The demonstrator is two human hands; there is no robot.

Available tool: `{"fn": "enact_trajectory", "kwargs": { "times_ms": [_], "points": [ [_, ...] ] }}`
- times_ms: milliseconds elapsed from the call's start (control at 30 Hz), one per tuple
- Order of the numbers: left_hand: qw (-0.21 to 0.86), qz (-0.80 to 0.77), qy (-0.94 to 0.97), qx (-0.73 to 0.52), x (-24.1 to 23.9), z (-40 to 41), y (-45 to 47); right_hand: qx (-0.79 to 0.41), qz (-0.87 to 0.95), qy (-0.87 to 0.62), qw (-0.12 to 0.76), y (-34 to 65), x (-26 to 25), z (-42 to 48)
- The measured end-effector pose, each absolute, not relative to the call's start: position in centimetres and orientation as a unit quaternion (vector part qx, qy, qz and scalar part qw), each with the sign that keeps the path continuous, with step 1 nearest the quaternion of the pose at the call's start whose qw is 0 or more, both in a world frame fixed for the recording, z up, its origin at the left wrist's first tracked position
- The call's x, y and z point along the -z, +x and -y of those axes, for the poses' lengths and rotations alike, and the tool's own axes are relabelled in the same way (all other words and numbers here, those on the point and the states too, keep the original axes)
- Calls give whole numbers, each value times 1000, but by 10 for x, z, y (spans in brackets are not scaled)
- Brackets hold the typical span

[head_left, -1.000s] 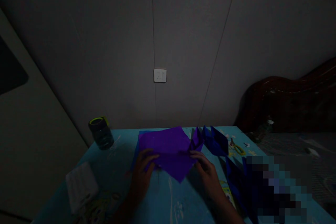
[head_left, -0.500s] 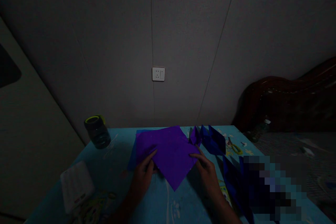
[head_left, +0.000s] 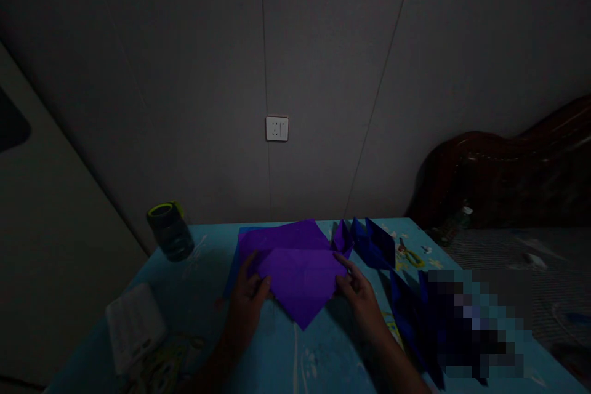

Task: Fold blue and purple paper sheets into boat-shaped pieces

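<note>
Pinching the purple paper (head_left: 298, 277) by its two side corners with the left hand (head_left: 247, 305) and the right hand (head_left: 360, 295), to the right of the jar (head_left: 170, 231). Now lower and flatter than a moment ago, with a crease across the top. Looks like a fold being pressed down.

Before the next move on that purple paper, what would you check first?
1. Left hand on the paper, at its left corner: ok.
2. Right hand at its right corner: ok.
3. Grip, pinched or only pressed: cannot tell.
4. Creases lined up: cannot tell, too dark.
5. Jar well apart from the paper: ok.
6. Room on the right: blue pieces crowd that corner, likely in the way: not ok.
</note>
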State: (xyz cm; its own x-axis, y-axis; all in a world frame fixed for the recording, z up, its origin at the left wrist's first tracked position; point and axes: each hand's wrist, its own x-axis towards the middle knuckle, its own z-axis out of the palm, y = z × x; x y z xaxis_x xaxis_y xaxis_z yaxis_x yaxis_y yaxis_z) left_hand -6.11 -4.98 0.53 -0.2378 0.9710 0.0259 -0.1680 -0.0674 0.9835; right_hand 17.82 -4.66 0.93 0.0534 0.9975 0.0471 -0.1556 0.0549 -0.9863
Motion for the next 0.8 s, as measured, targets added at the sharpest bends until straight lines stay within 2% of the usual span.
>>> {"fn": "enact_trajectory", "kwargs": {
  "times_ms": [300,500,800],
  "points": [
    [510,-520,324,-604,-6,48,-64,-542,441,-435,568,179,-7,45],
    [546,-445,334,-626,-13,52,-61,-574,471,-418,524,181,-2,46],
    [541,-439,315,-644,-12,51,-59,-612,422,-381,549,181,2,46]
  ]
}}
